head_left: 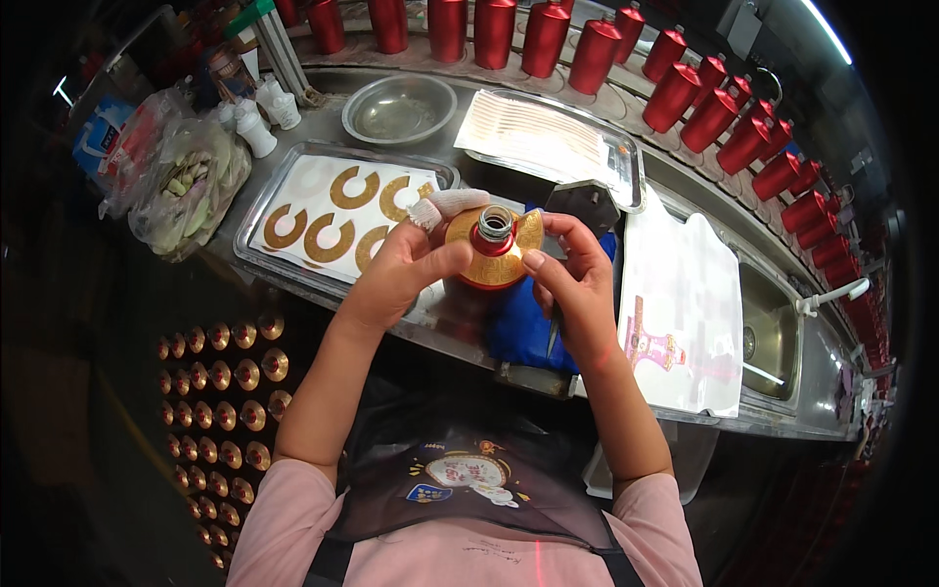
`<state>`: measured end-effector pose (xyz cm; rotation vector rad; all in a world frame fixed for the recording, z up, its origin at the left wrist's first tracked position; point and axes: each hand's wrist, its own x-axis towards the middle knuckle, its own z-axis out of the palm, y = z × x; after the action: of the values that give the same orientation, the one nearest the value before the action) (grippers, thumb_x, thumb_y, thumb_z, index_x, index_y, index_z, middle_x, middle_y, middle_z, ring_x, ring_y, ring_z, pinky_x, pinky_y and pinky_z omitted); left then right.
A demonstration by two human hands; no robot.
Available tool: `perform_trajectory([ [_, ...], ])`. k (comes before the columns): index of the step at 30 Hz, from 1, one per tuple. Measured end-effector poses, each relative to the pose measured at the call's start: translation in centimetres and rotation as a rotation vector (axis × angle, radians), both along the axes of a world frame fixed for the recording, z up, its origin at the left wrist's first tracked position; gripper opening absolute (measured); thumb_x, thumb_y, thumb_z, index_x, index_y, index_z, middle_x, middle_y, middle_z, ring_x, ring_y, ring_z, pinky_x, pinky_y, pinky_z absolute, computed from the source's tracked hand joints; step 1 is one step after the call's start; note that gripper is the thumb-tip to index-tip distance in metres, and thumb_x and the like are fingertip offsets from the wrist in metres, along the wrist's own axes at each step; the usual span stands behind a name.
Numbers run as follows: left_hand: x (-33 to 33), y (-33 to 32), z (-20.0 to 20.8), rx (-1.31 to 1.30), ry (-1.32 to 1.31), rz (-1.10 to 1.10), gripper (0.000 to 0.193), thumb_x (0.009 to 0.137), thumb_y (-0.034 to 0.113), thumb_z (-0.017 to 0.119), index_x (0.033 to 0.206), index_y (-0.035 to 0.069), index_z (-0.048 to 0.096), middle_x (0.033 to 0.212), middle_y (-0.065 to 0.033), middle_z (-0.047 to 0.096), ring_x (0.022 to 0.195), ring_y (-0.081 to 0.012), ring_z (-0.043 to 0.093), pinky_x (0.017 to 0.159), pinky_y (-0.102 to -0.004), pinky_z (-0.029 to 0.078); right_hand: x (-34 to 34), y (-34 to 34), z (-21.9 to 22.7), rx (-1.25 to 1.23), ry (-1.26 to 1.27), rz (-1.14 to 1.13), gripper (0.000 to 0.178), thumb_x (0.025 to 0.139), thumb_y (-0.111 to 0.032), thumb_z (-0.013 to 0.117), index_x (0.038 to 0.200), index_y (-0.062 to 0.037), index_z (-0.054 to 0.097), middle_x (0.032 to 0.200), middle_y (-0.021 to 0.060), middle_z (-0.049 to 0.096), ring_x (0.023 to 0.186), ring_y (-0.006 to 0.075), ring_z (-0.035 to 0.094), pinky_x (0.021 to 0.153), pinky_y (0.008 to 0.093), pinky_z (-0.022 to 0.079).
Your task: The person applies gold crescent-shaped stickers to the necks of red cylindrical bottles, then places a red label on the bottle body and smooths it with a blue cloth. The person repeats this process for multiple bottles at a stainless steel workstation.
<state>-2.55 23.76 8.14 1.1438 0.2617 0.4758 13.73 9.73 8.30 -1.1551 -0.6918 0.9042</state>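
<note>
A red bottle [482,278] with a bare threaded glass mouth stands upright between my hands. Around its neck, a gold C-shaped label [473,235] lies over the shoulder. My left hand [399,266] curls round the bottle's left side, its thumb against the shoulder and white wrapping on one or more fingers. On the other side, my right hand [577,279] pinches the label's right end between thumb and fingers; that end seems to stand out past the bottle. The bottle's underside is hidden.
Left of the bottle lies a metal tray [252,252] with a white sheet of gold C-shaped labels [285,226]. A steel bowl [399,110], a tray of paper strips [533,132], a blue cloth [528,328] and a sink [768,333] surround it. Red bottles [545,41] line a curved conveyor behind.
</note>
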Motion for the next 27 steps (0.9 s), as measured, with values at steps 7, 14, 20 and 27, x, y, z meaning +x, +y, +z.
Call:
perform_trajectory([
  [7,0.6,-1.8,0.1,0.192,0.000,0.149,0.049,0.095,0.016,0.072,0.139,0.004,0.053,0.130,-0.0079,0.064,0.119,-0.0164,0.061,0.105,-0.0338,0.049,-0.5,0.7,0.5,0.037,-0.071,0.004,0.042,0.088,-0.008,0.079,0.124,-0.0042,0.059,0.112,-0.0013,0.062,0.071,-0.0011,0.057,0.055,0.0150,0.040],
  [14,0.8,-2.9,0.2,0.264,0.011,0.247,0.047,0.093,0.013,0.072,0.136,0.003,0.055,0.126,-0.0083,0.065,0.118,-0.0151,0.061,0.102,-0.0325,0.050,-0.2,0.8,1.0,0.040,-0.066,0.042,0.041,0.087,-0.008,0.078,0.124,-0.0047,0.059,0.109,-0.0009,0.063,0.072,-0.0008,0.057,0.056,0.0145,0.040],
  [20,1.2,-3.2,0.5,0.242,0.040,0.267,0.044,0.091,0.012,0.072,0.131,0.003,0.058,0.123,-0.0079,0.066,0.113,-0.0148,0.063,0.099,-0.0314,0.051,1.0,1.3,0.2,0.029,-0.075,0.054,0.039,0.090,-0.013,0.076,0.125,-0.0043,0.059,0.096,-0.0009,0.064,0.064,0.0003,0.053,0.052,0.0162,0.038],
  [27,2.2,-4.1,0.5,0.268,0.081,0.336,0.041,0.091,0.012,0.072,0.129,0.002,0.059,0.122,-0.0077,0.066,0.112,-0.0145,0.063,0.099,-0.0314,0.051,1.3,1.4,-0.4,-0.103,0.222,0.024,0.025,0.102,-0.015,0.058,0.123,-0.0024,0.059,0.084,0.0000,0.062,0.055,0.0029,0.048,0.046,0.0202,0.038],
])
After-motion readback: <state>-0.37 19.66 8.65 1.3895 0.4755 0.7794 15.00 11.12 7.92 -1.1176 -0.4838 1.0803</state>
